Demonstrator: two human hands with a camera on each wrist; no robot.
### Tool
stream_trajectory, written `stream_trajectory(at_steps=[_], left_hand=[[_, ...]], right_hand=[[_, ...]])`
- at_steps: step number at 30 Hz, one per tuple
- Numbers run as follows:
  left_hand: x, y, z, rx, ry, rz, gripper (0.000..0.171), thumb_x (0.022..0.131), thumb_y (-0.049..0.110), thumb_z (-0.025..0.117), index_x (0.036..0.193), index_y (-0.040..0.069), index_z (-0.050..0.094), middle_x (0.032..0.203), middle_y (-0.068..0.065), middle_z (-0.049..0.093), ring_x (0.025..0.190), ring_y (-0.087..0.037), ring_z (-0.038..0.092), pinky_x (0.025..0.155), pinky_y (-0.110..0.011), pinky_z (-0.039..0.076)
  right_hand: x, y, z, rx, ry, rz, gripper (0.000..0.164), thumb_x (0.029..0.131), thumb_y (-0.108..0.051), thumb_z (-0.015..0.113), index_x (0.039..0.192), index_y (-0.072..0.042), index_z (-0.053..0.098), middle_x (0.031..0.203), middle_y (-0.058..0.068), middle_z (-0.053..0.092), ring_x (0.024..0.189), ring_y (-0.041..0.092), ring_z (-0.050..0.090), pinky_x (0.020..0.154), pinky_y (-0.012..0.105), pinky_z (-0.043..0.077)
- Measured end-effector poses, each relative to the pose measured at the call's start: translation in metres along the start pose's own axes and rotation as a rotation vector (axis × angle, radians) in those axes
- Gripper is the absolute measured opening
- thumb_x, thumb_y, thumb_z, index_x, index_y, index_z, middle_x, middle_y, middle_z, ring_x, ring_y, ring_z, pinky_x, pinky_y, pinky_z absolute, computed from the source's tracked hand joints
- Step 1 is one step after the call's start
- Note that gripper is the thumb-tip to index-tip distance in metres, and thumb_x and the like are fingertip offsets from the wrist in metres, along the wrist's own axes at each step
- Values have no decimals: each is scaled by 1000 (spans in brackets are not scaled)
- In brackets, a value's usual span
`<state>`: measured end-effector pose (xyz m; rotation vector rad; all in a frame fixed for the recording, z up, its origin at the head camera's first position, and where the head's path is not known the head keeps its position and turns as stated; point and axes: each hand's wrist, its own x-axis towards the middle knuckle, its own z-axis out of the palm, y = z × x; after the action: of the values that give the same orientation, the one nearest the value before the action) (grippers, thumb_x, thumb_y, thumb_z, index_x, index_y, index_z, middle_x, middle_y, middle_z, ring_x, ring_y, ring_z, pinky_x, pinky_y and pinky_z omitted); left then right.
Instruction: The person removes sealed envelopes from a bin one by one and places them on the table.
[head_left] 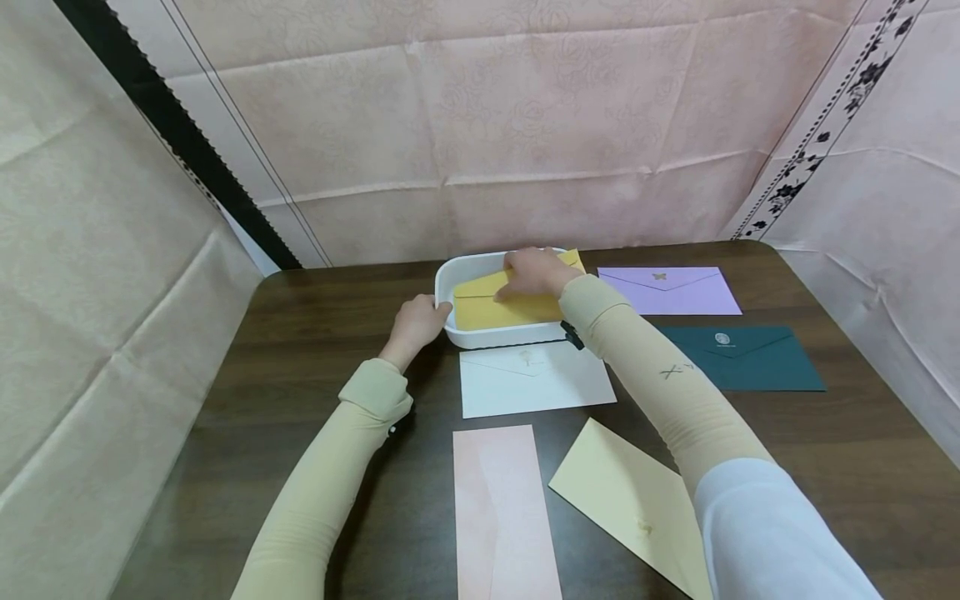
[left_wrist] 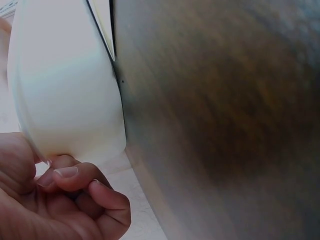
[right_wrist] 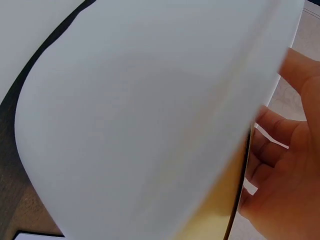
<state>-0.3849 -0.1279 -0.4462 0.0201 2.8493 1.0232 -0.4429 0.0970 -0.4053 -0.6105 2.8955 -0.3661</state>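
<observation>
A white plastic tray (head_left: pixel 495 339) with rounded corners stands at the back of the table. My left hand (head_left: pixel 417 327) grips its left end, thumb at the rim; in the left wrist view that hand (left_wrist: pixel 65 192) shows curled fingers against the tray's wall (left_wrist: pixel 70 90). Inside the tray lies a yellow envelope (head_left: pixel 480 312), its far right corner sticking up above the rim. My right hand (head_left: pixel 536 272) holds this envelope from above, thumb and fingers on it. In the right wrist view, the tray wall (right_wrist: pixel 125 115) hides part of the right hand (right_wrist: pixel 285 155) and of the envelope.
A white envelope (head_left: pixel 536 383) lies just in front of the tray. Nearer are a pink envelope (head_left: pixel 502 517) and a cream one (head_left: pixel 630 508), partly under my right arm. A lilac envelope (head_left: pixel 675 296) and a dark green one (head_left: pixel 757 362) lie on the right of the brown table (head_left: pixel 300 367).
</observation>
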Motion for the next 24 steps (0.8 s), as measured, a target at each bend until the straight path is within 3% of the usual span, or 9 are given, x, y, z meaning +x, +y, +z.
stream_trajectory(at_steps=[6, 11, 19, 24], left_hand=[[0, 0, 0, -6, -7, 9, 36, 104, 27, 44, 95, 2, 68, 71, -6, 53, 66, -20, 49, 59, -30, 40], [-1, 0, 0, 5, 1, 26, 36, 104, 26, 44, 83, 5, 63, 67, -4, 49, 62, -19, 47, 57, -29, 38], [-4, 0, -1, 8, 5, 38, 38, 104, 27, 43, 70, 10, 48, 64, -2, 45, 59, -17, 43, 55, -28, 36], [-5, 2, -2, 2, 3, 33, 37, 103, 26, 43, 70, 11, 49, 64, -2, 45, 59, -17, 43, 55, -28, 36]], right_hand=[[-2, -4, -10, -17, 30, -30, 54, 87, -42, 78, 125, -6, 63, 114, 7, 64, 106, 27, 53, 106, 49, 31], [-3, -9, -20, -19, 40, -63, 54, 87, -36, 78, 128, -5, 63, 126, 10, 64, 116, 28, 55, 107, 44, 39], [-9, -17, -32, -44, 33, -97, 47, 87, -31, 78, 125, -5, 66, 124, 12, 66, 115, 29, 57, 102, 44, 44], [-14, -21, -34, -54, 23, -87, 45, 89, -31, 76, 125, -6, 66, 124, 12, 66, 116, 30, 57, 102, 45, 43]])
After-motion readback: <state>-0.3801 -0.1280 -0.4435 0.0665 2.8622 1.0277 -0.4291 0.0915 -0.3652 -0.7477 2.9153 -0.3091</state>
